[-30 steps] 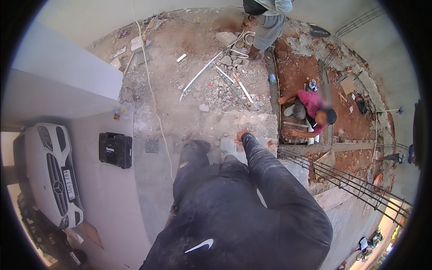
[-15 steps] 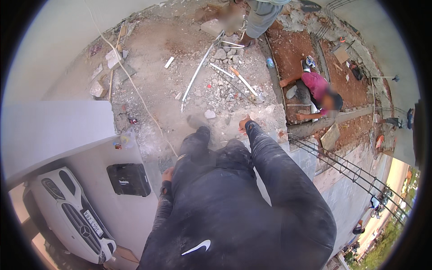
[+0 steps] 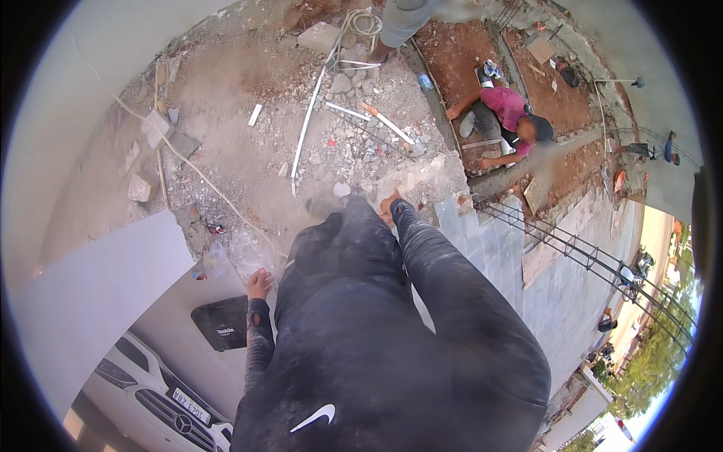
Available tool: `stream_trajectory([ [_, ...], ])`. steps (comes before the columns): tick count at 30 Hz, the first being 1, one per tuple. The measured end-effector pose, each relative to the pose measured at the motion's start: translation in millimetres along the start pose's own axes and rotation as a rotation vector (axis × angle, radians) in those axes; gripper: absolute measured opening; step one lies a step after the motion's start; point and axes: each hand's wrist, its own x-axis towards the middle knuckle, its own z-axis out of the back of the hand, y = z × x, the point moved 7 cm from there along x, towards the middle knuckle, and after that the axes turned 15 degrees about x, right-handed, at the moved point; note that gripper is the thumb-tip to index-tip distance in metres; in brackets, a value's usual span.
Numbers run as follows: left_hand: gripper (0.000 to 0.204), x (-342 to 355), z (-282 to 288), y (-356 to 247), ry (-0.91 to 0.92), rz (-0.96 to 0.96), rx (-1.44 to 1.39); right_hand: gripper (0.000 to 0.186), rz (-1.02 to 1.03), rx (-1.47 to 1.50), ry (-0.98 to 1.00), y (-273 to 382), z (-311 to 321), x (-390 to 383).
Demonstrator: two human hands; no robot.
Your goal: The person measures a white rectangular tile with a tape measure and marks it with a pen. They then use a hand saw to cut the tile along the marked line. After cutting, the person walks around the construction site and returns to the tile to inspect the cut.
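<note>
My left hand (image 3: pixel 260 283) hangs at my left side, just above the dark sleeve cuff. Its fingers are loosely bent and slightly apart, with nothing seen in them. The black tool case (image 3: pixel 220 324) is the thing nearest to it, apart from the hand. In front of my right thigh is my right hand (image 3: pixel 388 206), thumb standing off from the fingers, partly covered by the sleeve. No object shows in it. Beyond it lie broken concrete and rubble (image 3: pixel 376 154).
White pipes (image 3: pixel 309 128) and a cable (image 3: pixel 188 166) lie across the ground. A co-worker (image 3: pixel 503 113) crouches in the red-earth trench at right; another person's leg (image 3: pixel 403 26) is at the top. A steel rebar cage (image 3: pixel 580 260) spans the right. A white car (image 3: pixel 162 399) stands lower left.
The view has shifted and turned, so the car and case sit lower. My left hand has come out further from beside my leg. My right leg has swung forward.
</note>
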Motion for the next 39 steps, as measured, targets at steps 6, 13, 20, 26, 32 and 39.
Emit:
stream_trajectory([
  [6, 0.045, 26, -58, 31, 0.108, -0.13, 0.623, 0.032, 0.257, -0.995, 0.144, -2, 37, 72],
  [13, 0.036, 17, 11, -9, -0.095, 0.086, -0.05, 0.024, 0.333, -0.671, 0.211, 37, -2, 48],
  [20, 0.033, 45, -42, -87, 0.022, -0.113, -0.031, 0.023, 0.183, -0.332, 0.011, 54, 35, 9],
  [26, 0.035, 52, -46, -66, 0.102, -0.096, 0.04, 0.018, 0.126, -0.018, -0.09, 57, 39, -35],
  [32, 0.031, 37, -9, -48, -0.033, -0.138, 0.248, 0.011, 0.174, -0.004, -0.107, 68, 28, -76],
  [39, 0.033, 46, -66, -75, 0.15, 0.09, 0.333, 0.045, 0.228, -0.264, 0.059, 6, 67, 49],
])
